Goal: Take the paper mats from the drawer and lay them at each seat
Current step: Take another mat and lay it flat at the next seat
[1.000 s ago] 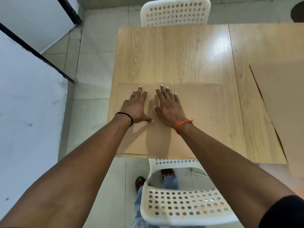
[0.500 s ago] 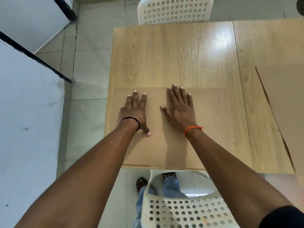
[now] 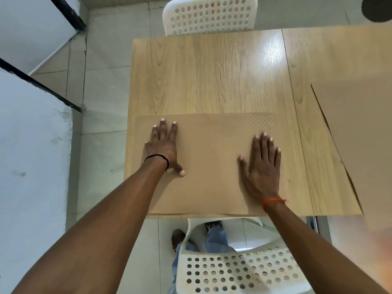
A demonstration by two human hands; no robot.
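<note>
A brown paper mat (image 3: 209,164) lies flat at the near edge of the light wooden table (image 3: 212,77), in front of the near seat. My left hand (image 3: 162,145) rests palm down on the mat's left part, fingers spread. On its right part my right hand (image 3: 262,164) lies flat the same way. Neither hand holds anything. A second brown mat (image 3: 360,134) lies at an angle on the table's right side, partly cut off by the frame edge.
A white perforated chair (image 3: 237,270) stands below the near table edge, with the person's legs beside it. Another white chair (image 3: 210,15) is at the far side. A white wall with black trim (image 3: 31,145) runs along the left, over grey floor tiles.
My hands have slid apart across the mat, the left toward its left edge and the right toward its right edge. The mat stays in place.
</note>
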